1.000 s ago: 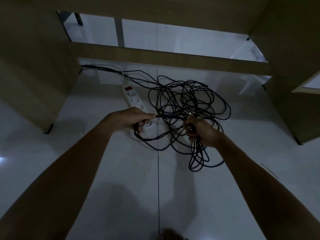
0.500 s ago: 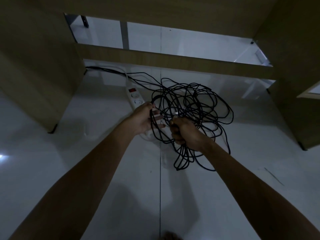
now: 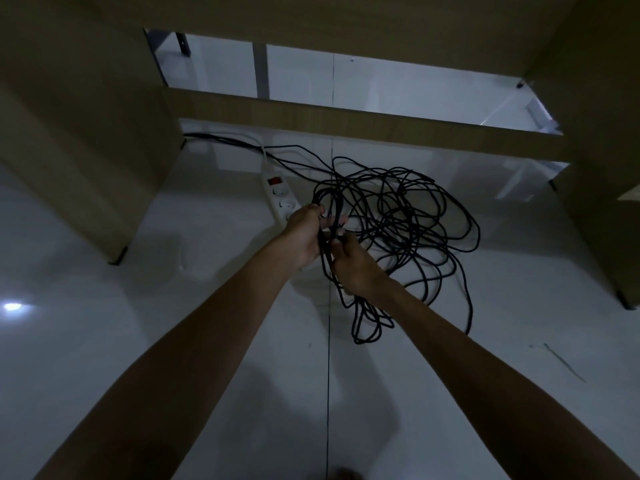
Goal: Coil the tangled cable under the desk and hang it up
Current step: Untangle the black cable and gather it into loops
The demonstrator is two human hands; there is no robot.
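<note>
Gripping gathered loops of black cable: left hand fingers part-extended with strands across the palm, right hand curled around the bunch. Remaining tangle on floor under bench, beside power strip.

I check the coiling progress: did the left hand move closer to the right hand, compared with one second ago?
Yes. The left hand moved rightward, off the white power strip side, and now meets the right hand at the black cable.
</note>
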